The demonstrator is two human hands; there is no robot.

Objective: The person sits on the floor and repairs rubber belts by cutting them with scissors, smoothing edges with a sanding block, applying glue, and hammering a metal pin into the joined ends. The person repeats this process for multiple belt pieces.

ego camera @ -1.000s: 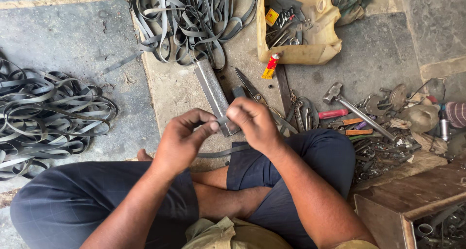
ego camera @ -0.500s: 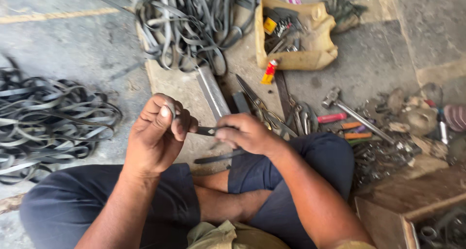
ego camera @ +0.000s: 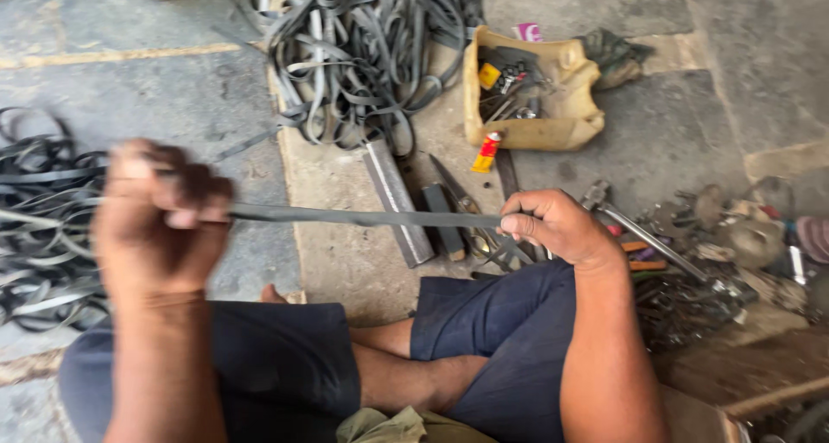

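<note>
1. Concrete floor [ego camera: 173, 98]: grey, cracked, with one faint yellow line running across its upper left.
2. Person, seated cross-legged in dark blue shorts [ego camera: 484, 339]; two forearms and two hands in view.
3. Rubber strip heaps, two: one tangled pile [ego camera: 363, 54] at top centre, one pile [ego camera: 43, 236] at the left edge. All strips are dark grey and flat.
4. Stone slab [ego camera: 345, 236]: pale, lying under the central tools, just in front of the knees.
5. Scrap-metal clutter [ego camera: 717, 262] at right: small parts too many and too blurred to count, with one long-handled metal tool [ego camera: 639, 236] lying diagonally on them.
6. Cut-open yellowish plastic can [ego camera: 561, 115], one, serving as a tray; it holds dark metal tools and one small yellow box, the rest indistinct. One pink scrap [ego camera: 528, 32] lies behind it and one dark green rag [ego camera: 615, 54] touches its right side.
7. Held rubber strip [ego camera: 363, 218]: one, pulled straight and nearly level between both hands, above the slab.
8. Left hand [ego camera: 160, 227]: motion-blurred, closed in a fist around the strip's left end.
9. Right hand [ego camera: 553, 227]: fingers curled, pinching the strip's right end.
10. Metal bar [ego camera: 397, 201], one, grey, flat on the slab; one dark block [ego camera: 445, 223] just beside it; one pair of shears [ego camera: 471, 210] next to that.
11. Small tube [ego camera: 486, 152], one, red and yellow, just below the can.
</note>
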